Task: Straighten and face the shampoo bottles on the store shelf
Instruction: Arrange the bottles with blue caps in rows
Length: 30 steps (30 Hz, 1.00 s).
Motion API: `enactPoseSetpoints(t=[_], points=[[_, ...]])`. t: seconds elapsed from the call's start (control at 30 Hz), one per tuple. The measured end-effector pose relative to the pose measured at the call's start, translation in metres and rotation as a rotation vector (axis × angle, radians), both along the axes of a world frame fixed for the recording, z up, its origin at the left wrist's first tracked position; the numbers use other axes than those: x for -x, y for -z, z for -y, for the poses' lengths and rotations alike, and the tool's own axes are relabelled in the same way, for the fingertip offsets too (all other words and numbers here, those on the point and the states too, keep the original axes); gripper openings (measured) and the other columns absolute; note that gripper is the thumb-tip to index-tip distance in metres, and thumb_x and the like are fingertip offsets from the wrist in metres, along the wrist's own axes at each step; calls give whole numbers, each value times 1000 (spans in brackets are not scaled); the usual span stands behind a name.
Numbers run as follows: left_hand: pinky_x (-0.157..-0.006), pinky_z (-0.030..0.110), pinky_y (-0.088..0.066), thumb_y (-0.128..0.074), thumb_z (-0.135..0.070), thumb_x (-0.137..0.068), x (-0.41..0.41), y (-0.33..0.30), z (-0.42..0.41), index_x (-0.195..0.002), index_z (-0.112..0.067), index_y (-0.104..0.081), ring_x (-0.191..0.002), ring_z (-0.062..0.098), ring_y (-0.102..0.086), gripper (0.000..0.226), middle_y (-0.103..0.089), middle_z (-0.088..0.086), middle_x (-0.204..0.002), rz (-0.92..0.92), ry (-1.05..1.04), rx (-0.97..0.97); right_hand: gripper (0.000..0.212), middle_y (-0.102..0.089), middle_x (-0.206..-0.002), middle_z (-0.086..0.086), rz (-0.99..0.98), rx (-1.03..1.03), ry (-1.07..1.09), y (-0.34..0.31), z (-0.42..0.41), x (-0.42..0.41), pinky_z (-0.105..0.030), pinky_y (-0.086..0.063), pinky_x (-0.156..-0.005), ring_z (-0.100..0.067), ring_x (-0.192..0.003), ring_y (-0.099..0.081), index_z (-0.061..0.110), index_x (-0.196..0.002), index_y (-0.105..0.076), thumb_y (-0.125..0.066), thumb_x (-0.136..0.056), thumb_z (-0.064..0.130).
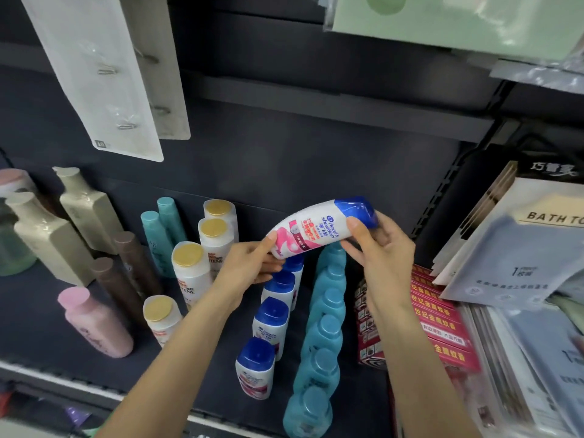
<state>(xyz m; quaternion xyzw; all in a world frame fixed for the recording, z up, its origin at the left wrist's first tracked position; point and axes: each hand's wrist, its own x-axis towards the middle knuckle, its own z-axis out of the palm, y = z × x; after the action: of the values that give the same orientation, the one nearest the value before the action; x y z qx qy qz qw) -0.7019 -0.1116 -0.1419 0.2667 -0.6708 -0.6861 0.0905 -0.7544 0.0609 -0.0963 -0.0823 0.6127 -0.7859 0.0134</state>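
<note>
Nearest to us, under our forearms, stands the row of white bottles with blue caps, and just right of it the teal row, both running away from the shelf edge toward the back wall. Above these rows we hold one bottle in the air, lying almost sideways, its blue cap to the right and its label turned up to us. Our left hand pinches the bottom end with the thumb on top and the fingers curled below; our right hand grips the cap end, thumb on the front, fingers wrapped behind. So both hands are closed on the same bottle, and it touches nothing else. We judge the risk is in putting it back. The free place seems to be behind the row, below our left hand, and it is narrow; if we lower the bottle tilted, its bottom may knock the rear white bottle, and this one can push the next, so the whole line falls forward. The teal row below our right hand is also close and may be bumped by the wrist. Left of our left hand the gold-cap bottles stand loosely, and beyond them the beige bottles lean.
</note>
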Motion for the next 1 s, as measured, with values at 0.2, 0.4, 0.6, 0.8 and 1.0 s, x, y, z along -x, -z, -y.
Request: enactPoseSetpoints(t=[0.2,0.4,0.6,0.8,1.0], points=[[-90,26,-46,-57,-26,-93,27,18,17,-121,-10,-61,-107,19,-60,33,-65,6,-116,71,87,557,30,-69,-92,15,-270,-357,99,8,14,27,-22,-53,-81,1,-84,-66,22,-109,-65,-73,-81,19],[-79,17,-43,-67,-29,-85,37,26,18,-114,-15,-62,-95,10,-60,32,-66,1,-101,94,236,590,34,-69,-100,-3,-350,-664,-39,29,39,58,-32,-53,-83,-15,-86,-66,13,-107,-66,-78,-76,17],[-77,22,-51,-73,-24,-81,44,34,23,-102,-15,-67,-88,11,-63,23,-67,1,-92,130,270,520,32,-69,-101,-7,-351,-998,-270,43,60,82,-25,-48,-78,-17,-87,-62,11,-109,-64,-73,-78,15],[-66,17,-49,-74,-24,-80,46,36,24,-99,-14,-67,-80,11,-61,23,-67,3,-90,152,249,472,34,-63,-112,-9,-283,-1164,-378,52,70,87,-25,-45,-81,-20,-100,-59,10,-116,-62,-68,-83,16],[-70,16,-48,-74,-23,-80,46,36,23,-100,-14,-66,-81,10,-60,23,-65,2,-90,150,243,467,38,-60,-119,-9,-228,-1181,-392,64,75,93,-21,-40,-81,-21,-108,-57,9,-120,-60,-70,-84,17]])
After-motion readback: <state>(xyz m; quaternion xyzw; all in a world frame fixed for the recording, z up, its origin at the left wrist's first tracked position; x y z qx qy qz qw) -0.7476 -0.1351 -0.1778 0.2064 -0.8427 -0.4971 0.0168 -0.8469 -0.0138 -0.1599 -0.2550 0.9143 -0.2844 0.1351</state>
